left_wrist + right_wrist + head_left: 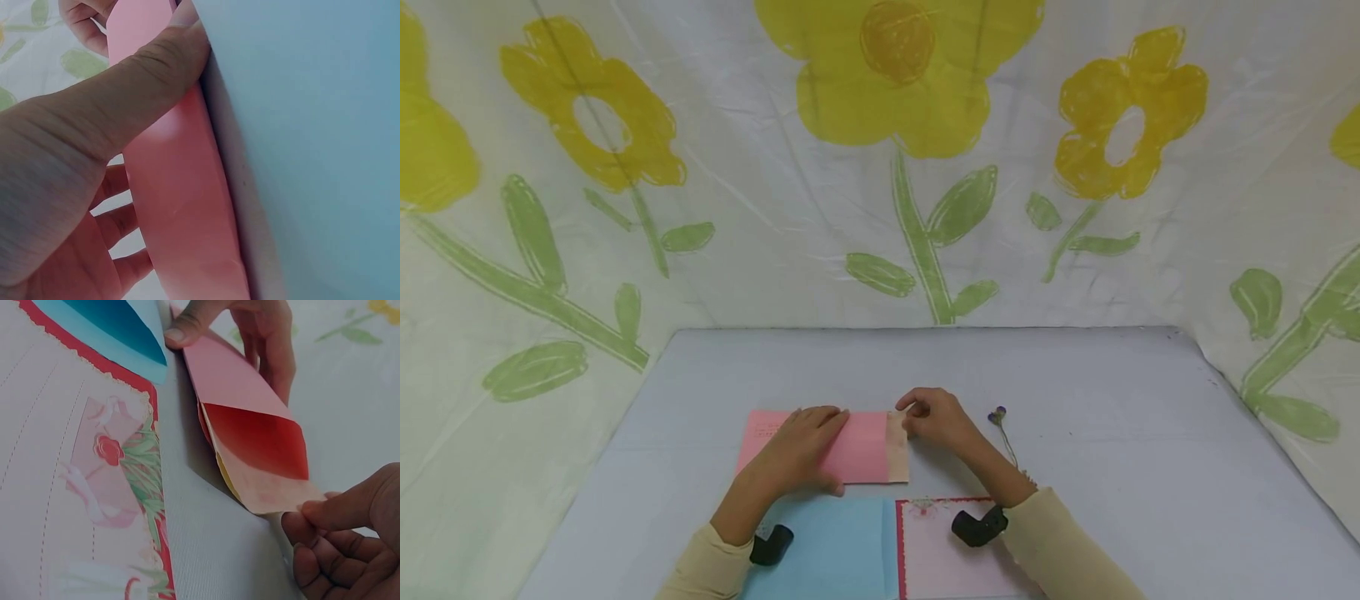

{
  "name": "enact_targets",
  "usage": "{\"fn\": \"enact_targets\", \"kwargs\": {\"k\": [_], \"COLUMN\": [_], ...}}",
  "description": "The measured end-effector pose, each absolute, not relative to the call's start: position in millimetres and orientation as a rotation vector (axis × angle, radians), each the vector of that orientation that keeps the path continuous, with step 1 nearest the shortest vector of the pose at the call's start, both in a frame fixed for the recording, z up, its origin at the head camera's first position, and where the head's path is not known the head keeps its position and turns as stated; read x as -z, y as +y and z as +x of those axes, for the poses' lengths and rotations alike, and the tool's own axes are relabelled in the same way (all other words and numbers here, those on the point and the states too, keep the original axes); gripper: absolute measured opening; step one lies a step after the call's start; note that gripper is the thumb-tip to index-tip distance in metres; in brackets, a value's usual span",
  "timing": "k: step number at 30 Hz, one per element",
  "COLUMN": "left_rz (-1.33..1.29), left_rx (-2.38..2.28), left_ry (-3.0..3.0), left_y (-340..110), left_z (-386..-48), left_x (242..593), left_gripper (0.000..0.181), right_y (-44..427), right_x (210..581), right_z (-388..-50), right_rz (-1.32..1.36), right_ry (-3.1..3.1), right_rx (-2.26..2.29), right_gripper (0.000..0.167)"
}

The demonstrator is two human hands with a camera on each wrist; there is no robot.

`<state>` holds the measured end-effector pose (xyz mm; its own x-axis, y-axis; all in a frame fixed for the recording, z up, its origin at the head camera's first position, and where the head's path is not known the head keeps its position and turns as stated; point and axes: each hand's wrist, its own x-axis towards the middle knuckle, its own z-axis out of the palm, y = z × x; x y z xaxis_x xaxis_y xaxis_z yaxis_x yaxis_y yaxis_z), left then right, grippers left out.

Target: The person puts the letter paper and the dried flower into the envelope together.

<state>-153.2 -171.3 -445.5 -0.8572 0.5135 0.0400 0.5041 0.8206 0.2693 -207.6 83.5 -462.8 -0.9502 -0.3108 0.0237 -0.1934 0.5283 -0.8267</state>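
A pink envelope (pixel 865 446) lies crosswise on the table, with a beige sheet of paper (pixel 897 458) sticking out of its right end. My left hand (pixel 801 450) spans the envelope and grips it by its long edges, thumb on the near edge and fingers on the far one. In the right wrist view the envelope's mouth (pixel 259 434) bulges apart and shows a red inside. There my right hand (pixel 350 537) pinches a corner of the beige paper (pixel 269 494) between thumb and fingers. How far the paper reaches inside is hidden.
Nearer me lie a light blue folded paper (pixel 835 542) and a pale pink, red-edged letter sheet (pixel 932 550), printed with an envelope and flowers. A dried flower stem (pixel 1000 421) lies right of my right hand. Behind the table (pixel 1097 383) hangs a flower-painted cloth (pixel 760 275).
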Motion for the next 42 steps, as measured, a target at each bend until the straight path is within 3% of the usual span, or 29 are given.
{"fn": "enact_targets", "kwargs": {"k": [42], "left_rz": [0.815], "left_rx": [-0.47], "left_ry": [2.945], "left_y": [-171], "left_z": [-152], "left_x": [444], "left_gripper": [0.099], "right_y": [66], "right_x": [465], "right_z": [-203], "right_rz": [-0.425], "right_ry": [2.76], "right_rx": [1.414], "right_gripper": [0.014]}}
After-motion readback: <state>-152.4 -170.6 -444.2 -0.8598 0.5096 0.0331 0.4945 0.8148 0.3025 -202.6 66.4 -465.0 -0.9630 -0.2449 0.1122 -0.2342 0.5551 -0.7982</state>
